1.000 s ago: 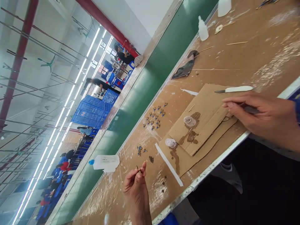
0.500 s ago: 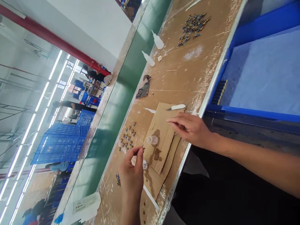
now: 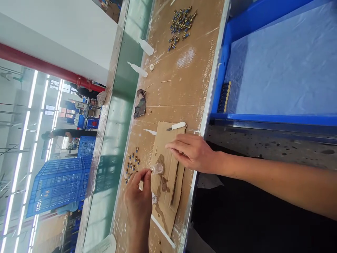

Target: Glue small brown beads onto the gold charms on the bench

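Since the earlier frames, the left hand (image 3: pixel 138 200) has moved in from beside the loose parts to the rim of a clear cup (image 3: pixel 158 168) on the cardboard (image 3: pixel 163 137). Its thumb and forefinger are pinched on a tiny dark piece (image 3: pixel 151 170), mostly hidden, right at that rim. Fingers of the right hand (image 3: pixel 193 151) are drawn together over the cardboard; whether they grip anything I cannot tell. Printing on the white bottle (image 3: pixel 106 245), cut off by the frame, is too small to read, as is a mark on the blue crate (image 3: pixel 59 182). Below the white-handled knife (image 3: pixel 177 126), the right forearm crosses the table's (image 3: pixel 181 91) metal edge. Widest spacing lies between knife and heaped parts (image 3: pixel 181 24); a blue tray (image 3: pixel 263 119) sits beyond that edge.
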`<state>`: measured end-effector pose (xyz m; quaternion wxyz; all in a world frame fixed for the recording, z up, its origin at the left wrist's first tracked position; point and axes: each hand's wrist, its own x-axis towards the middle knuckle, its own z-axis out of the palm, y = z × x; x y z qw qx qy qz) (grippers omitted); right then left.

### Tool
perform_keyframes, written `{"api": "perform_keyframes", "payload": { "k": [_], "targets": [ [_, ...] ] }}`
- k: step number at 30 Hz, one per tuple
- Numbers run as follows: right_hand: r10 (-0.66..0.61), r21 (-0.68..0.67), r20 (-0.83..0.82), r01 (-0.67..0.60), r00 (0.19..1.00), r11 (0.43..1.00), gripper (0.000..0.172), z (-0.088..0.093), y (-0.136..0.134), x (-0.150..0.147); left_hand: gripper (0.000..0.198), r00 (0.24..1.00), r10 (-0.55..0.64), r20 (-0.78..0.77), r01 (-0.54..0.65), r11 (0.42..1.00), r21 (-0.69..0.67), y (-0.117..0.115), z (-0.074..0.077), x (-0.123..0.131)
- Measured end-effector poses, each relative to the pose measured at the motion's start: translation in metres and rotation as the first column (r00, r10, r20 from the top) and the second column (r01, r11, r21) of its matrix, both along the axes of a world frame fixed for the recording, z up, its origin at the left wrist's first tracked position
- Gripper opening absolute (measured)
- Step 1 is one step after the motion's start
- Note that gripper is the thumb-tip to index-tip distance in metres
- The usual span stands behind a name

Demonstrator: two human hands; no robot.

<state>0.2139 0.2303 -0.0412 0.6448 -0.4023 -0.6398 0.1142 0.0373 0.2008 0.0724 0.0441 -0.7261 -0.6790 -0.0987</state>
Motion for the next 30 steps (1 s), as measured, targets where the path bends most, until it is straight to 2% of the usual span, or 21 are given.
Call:
{"api": "perform_keyframes", "payload": {
  "k": [18,22,25,27,29,30],
  "targets": [
    [-0.008,-0.026,-0.001,0.008,1.0,1.0,0.019,-0.001,0.001,-0.001,0.024,0.998,-0.029,-0.061,0.03,1.0,0.003,0.004,-0.003,0.002],
    [-0.018,-0.034,0.005,0.018,1.0,0.999,0.02,-0.001,0.001,0.0,0.024,0.999,-0.003,-0.049,0.003,1.0,0.006,0.001,0.002,0.004],
    [-0.018,-0.023,-0.001,0.018,1.0,1.0,0.018,0.0,0.001,0.0,0.022,0.996,0.089,0.003,-0.089,0.995,0.037,-0.013,0.012,0.003],
    [-0.017,-0.015,-0.012,0.017,1.0,1.0,0.017,-0.001,0.0,0.0,0.021,0.979,0.198,0.046,-0.201,0.978,0.061,-0.032,0.018,0.002],
    [-0.009,-0.015,-0.017,0.009,1.0,1.0,0.016,-0.002,0.0,0.001,0.023,0.925,0.368,0.092,-0.377,0.918,0.122,-0.058,0.021,0.0],
    [-0.002,-0.015,-0.018,0.002,1.0,1.0,0.016,-0.002,-0.001,0.002,0.025,0.878,0.463,0.12,-0.477,0.863,0.163,-0.072,0.021,-0.001]
  ]
}}
